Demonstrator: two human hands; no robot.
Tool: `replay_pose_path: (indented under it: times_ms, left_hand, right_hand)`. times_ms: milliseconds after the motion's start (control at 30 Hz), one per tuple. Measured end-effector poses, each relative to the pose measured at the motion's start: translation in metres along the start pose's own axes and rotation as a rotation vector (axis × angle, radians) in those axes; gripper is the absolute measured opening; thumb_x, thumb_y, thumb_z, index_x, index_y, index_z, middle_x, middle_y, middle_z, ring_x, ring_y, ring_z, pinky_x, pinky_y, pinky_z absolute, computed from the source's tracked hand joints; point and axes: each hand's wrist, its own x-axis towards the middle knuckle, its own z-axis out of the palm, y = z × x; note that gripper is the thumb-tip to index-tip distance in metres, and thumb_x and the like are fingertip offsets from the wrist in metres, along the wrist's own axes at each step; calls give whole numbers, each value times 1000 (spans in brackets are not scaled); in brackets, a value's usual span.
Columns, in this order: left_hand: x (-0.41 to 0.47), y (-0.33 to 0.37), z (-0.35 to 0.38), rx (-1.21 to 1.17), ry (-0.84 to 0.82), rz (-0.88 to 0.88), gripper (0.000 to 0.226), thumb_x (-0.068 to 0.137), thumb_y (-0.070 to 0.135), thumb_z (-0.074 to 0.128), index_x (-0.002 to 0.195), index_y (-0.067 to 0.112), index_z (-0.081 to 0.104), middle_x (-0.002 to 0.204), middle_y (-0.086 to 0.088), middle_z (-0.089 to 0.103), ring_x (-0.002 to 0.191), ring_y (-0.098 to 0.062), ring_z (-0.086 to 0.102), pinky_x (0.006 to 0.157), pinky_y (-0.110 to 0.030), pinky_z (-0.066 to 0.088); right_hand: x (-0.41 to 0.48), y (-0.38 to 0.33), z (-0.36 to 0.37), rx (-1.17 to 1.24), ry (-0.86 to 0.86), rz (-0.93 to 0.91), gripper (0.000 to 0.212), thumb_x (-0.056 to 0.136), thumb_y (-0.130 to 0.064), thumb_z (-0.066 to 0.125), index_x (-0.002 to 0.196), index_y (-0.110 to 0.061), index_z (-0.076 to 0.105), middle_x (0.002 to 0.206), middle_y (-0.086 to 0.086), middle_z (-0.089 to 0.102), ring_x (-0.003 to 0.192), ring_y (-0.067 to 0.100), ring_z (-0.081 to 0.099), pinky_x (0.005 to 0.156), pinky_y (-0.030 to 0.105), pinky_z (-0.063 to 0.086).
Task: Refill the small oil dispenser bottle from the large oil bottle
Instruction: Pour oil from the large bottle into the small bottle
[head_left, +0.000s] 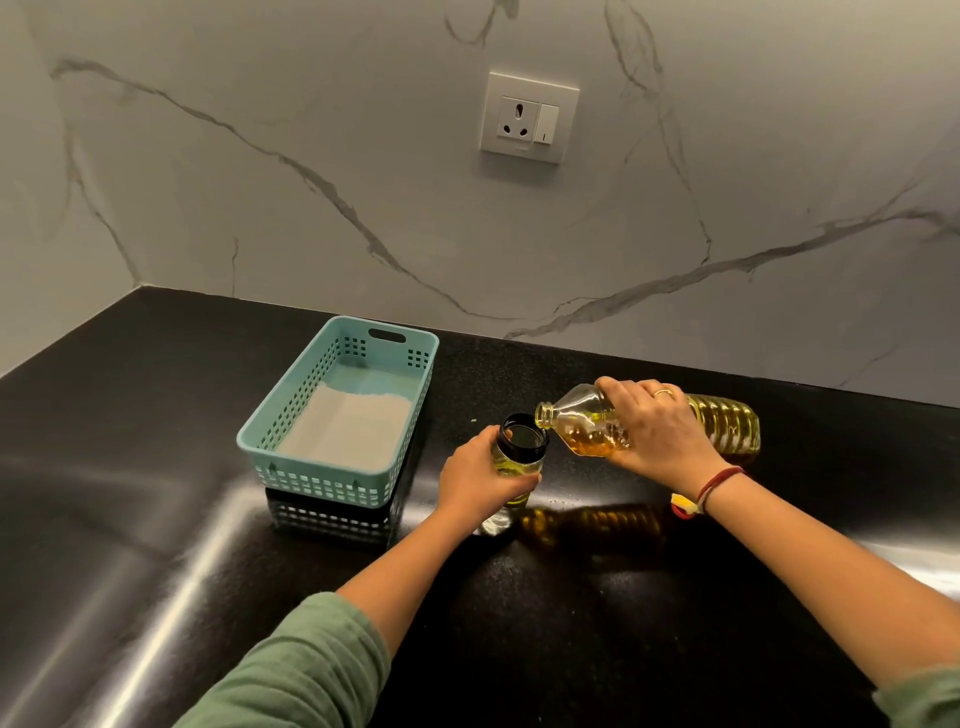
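Tilting ribbed large oil bottle (727, 423), right hand (662, 434) grips; left hand (475, 480) clasps black-rimmed dispenser (524, 441).

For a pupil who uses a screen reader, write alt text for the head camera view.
A person's right hand tips a large oil bottle toward the open mouth of a small dispenser bottle, steadied by the left hand on a black counter. A teal basket sits to the left.

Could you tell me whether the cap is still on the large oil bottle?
No, the large oil bottle, tipped sideways in the right hand, has a bare open mouth beside the small dispenser bottle's rim.
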Motion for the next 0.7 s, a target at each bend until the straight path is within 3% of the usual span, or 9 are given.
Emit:
replay_pose_path:
  times_ms: [700]
  left_hand:
    - [0, 1, -2, -2, -12, -14, 50, 64, 52, 79, 106, 32, 61, 102, 14, 70, 98, -9, 64, 84, -35, 53]
  right_hand:
    - [5, 1, -6, -115, -1, -32, 87, 56, -43, 84, 128, -16, 42, 106, 8, 66, 92, 29, 65, 85, 46, 48]
